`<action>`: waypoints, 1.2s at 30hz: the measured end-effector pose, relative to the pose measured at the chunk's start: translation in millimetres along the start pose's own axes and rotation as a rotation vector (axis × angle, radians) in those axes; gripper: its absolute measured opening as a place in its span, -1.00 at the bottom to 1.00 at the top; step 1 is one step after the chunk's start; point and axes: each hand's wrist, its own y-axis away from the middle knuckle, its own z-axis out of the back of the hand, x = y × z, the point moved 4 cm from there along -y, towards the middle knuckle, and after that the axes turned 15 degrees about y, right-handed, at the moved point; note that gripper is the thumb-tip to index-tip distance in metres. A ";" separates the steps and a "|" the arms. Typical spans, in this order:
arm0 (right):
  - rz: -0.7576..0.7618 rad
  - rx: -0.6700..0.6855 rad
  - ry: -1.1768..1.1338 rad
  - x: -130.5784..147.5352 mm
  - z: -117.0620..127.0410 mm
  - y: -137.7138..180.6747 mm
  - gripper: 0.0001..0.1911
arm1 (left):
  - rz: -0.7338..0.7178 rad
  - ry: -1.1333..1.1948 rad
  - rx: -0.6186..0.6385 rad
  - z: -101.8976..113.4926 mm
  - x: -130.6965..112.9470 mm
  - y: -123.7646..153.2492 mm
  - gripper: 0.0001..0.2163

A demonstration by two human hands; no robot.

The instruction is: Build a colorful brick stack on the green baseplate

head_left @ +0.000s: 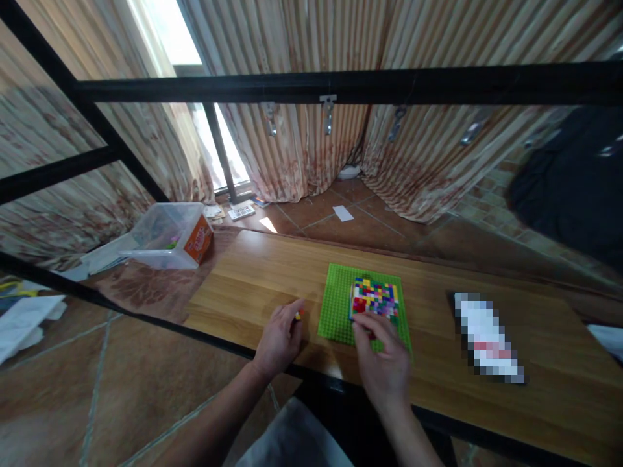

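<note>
Dozens of small building bricks (377,297) sit in the head view, packed into a many-coloured block on the green studded baseplate (333,301), which lies on the wooden table (265,259) before me; the block takes up the plate's middle and right, while green studs show down the left side and along the margins; I'd judge the building well along but cannot tell how much is left, since nothing shows where the block should end. My left hand (281,337) rests left of the plate, fingers curled around loose yellow and orange bricks (298,315); my right hand (386,364) leans over the plate's near side, fingertips bunched at the block's near-left corner, and I cannot tell whether they pinch a brick; that hand hides part of the block's near edge.

Farther right on the table lies a pixelated oblong item (489,337), unreadable; beyond the table's left end stands a clear plastic bin (196,245) with an orange label; a black metal bar (292,89) crosses ahead, hanging clips (328,120) beneath it, before striped curtains (302,39), well apart from my hands.
</note>
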 end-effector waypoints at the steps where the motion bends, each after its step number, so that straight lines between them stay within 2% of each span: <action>1: 0.061 0.105 0.022 10.5 -10.6 4.6 -0.80 | 0.006 0.009 0.001 0.1 0.2 0.5 -0.58; 3: 0.141 0.247 0.064 25.4 -31.6 10.3 -0.75 | 0.015 0.033 0.001 0.6 0.0 1.5 -0.54; 6: 0.215 0.346 0.149 34.6 -60.0 9.0 -0.70 | 0.033 0.080 -0.008 3.2 -1.1 3.1 -0.44; 11: 0.282 0.389 0.296 32.6 -91.9 1.1 -0.70 | 0.054 0.158 -0.049 10.5 -1.8 4.5 -0.35; 16: 0.290 0.430 0.397 31.2 -103.0 0.3 -0.77 | 0.053 0.155 -0.042 9.5 0.5 4.1 -0.36; 21: 0.222 0.389 0.258 35.1 -89.1 0.2 -0.76 | 0.046 0.091 -0.038 5.2 2.1 3.0 -0.44; 25: 0.066 0.367 0.086 31.3 -66.6 4.5 -0.76 | 0.004 0.031 -0.014 4.3 1.5 1.1 -0.54; 30: -0.116 0.302 -0.035 11.3 -33.4 12.8 -0.81 | -0.028 -0.020 -0.014 3.8 3.1 -0.4 -0.58; 36: -0.217 0.173 -0.042 -19.0 8.6 15.4 -0.79 | -0.043 -0.046 -0.013 3.1 3.9 -0.8 -0.60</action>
